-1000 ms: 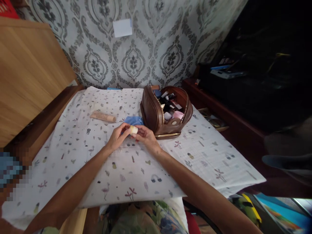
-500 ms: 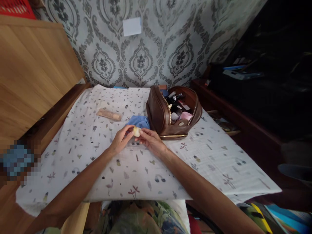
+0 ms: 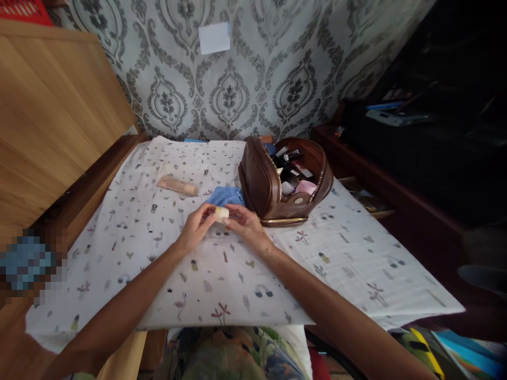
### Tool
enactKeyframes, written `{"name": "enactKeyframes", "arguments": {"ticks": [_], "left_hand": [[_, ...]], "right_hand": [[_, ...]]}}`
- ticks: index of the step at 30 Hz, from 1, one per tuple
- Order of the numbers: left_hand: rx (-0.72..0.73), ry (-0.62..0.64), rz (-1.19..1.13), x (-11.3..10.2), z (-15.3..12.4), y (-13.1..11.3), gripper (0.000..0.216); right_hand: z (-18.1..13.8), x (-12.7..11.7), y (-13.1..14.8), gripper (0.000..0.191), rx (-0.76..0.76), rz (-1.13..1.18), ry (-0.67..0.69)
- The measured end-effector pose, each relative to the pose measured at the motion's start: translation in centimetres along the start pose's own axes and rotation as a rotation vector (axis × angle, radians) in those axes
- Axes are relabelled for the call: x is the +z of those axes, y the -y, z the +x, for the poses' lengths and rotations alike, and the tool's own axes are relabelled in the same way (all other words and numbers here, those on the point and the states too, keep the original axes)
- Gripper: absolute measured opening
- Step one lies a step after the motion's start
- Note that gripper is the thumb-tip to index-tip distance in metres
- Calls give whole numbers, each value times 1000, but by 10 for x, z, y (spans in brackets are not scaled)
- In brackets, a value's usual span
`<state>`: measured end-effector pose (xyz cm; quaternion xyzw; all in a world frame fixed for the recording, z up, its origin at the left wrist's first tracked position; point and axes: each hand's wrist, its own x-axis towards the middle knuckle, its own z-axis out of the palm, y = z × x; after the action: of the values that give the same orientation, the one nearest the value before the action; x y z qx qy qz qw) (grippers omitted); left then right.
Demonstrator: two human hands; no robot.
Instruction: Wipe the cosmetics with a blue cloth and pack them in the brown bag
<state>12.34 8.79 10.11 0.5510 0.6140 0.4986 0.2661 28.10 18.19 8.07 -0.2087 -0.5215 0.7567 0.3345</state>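
Observation:
Between my two hands, just above the table, is a small pale jar [image 3: 222,214] with a yellowish side. My left hand [image 3: 197,227] pinches its left end with thumb and fingers. The fingertips of my right hand [image 3: 246,227] close on its right end. Right behind the hands a blue cloth [image 3: 226,196] lies crumpled on the table. It touches a brown leather makeup bag [image 3: 261,179], which stands unzipped with several cosmetics inside, among them a pink item [image 3: 306,187]. Off to the left a beige squeeze tube [image 3: 177,185] lies on its side.
A white patterned cloth [image 3: 158,285] covers the table. A wooden panel [image 3: 59,100] rises on the left, and the patterned wall [image 3: 253,89] with a white paper [image 3: 214,38] stands behind. Dark furniture [image 3: 396,211] borders the right side.
The jar has turned slightly in my fingers, and my right fingers have shifted their hold. The tube and bag stay in place on the table; the view has moved a little.

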Motion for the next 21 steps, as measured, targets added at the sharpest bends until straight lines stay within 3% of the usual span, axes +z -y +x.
{"name": "enactKeyframes", "arguments": {"ticks": [6, 15, 21], "left_hand": [[69, -35, 21, 3, -1, 0, 35], [87, -44, -8, 0, 13, 13, 42], [24, -49, -23, 2, 15, 16, 44]], "right_hand": [[-2, 3, 7, 49, 105, 69, 37], [16, 8, 8, 45, 160, 189, -37], [27, 8, 0, 50, 99, 173, -91]]}}
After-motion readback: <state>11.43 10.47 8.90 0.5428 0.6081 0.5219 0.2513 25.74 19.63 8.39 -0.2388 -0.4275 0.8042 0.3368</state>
